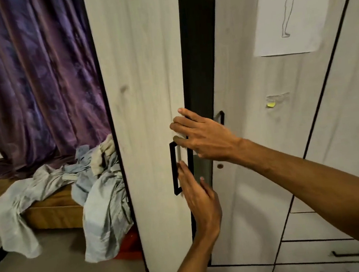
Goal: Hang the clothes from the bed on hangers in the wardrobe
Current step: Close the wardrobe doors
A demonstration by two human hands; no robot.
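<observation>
- Straight-fingered right hand [203, 137] and left hand [201, 198] press the edge of the pale wood-grain wardrobe door [144, 95], gripping nothing.
- Crumpled grey-blue clothes [99, 191] lie well left, on the brown bed [54, 207].
- Risk: the door, swinging back, could trap both hands.

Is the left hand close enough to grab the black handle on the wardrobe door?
Probably yes. The left hand is open with its fingertips right by the handle, and nothing lies between them. The right hand rests higher up, on the edge of the door.
</observation>
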